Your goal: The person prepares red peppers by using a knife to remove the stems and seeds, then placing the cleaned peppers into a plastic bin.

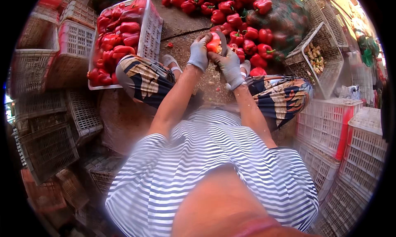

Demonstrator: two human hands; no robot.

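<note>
My left hand (199, 53), in a pale grey work glove, grips a red bell pepper (213, 45) whose pale inside shows on its right side. In my right hand (230, 66), also gloved, is a knife; its curved dark blade (222, 42) stands against the pepper's right side. The right thumb reaches across to the pepper's lower edge. The knife's handle is hidden by the fingers. Just beyond both hands, loose red bell peppers (227, 7) lie heaped on the floor. Left of my knee, a white plastic crate (153, 35) holds many red peppers (122, 42).
A green mesh bag (278, 17) of peppers leans behind the heap. At right, a tilted crate (332, 59) contains pale pepper cores (315, 59). Stacked plastic crates stand left (75, 37) and right (324, 124). Seeds and scraps litter the floor (182, 42).
</note>
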